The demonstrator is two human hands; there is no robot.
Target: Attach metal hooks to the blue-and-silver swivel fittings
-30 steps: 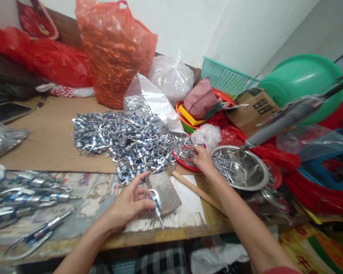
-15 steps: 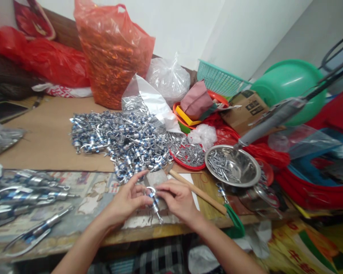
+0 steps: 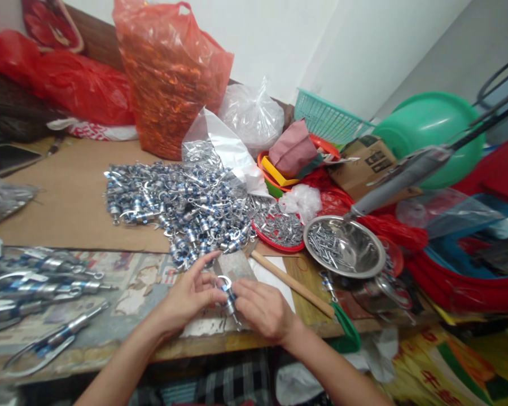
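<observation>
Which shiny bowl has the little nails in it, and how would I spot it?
Start at the big green basin on the right, then look down towards the table edge. The steel bowl sits beside the red plate of metal bits. It is the only silver dish.

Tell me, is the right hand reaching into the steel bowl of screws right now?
No, the right hand is at the table edge, meeting the left hand on a small metal clip, apart from the steel bowl.

home workshop | heaped metal clasps (image 3: pixel 182 208) | plastic sacks (image 3: pixel 169 79)
</observation>
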